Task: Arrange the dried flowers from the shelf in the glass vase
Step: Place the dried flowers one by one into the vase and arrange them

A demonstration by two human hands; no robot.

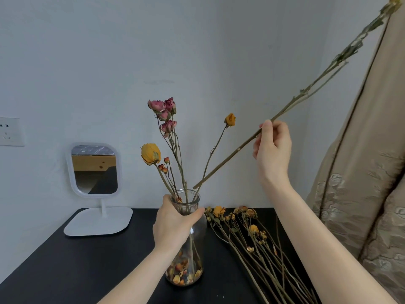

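A clear glass vase (198,229) stands on the black table (87,266), with loose dried petals in its bottom. Pink dried roses (164,110) and yellow dried roses (150,153) stand in it. My left hand (173,224) grips the vase around its neck. My right hand (272,148) pinches a long dried stem (230,155) that slants up to the top right, where its yellow head (394,3) sits at the frame corner. The stem's lower tip hangs just above the vase mouth. A pile of dried flowers (252,233) lies on the table right of the vase.
A white stand mirror (94,170) sits at the table's back left. A wall socket (9,131) is on the wall at far left. A beige patterned curtain (361,172) hangs along the right side, close to the raised stem.
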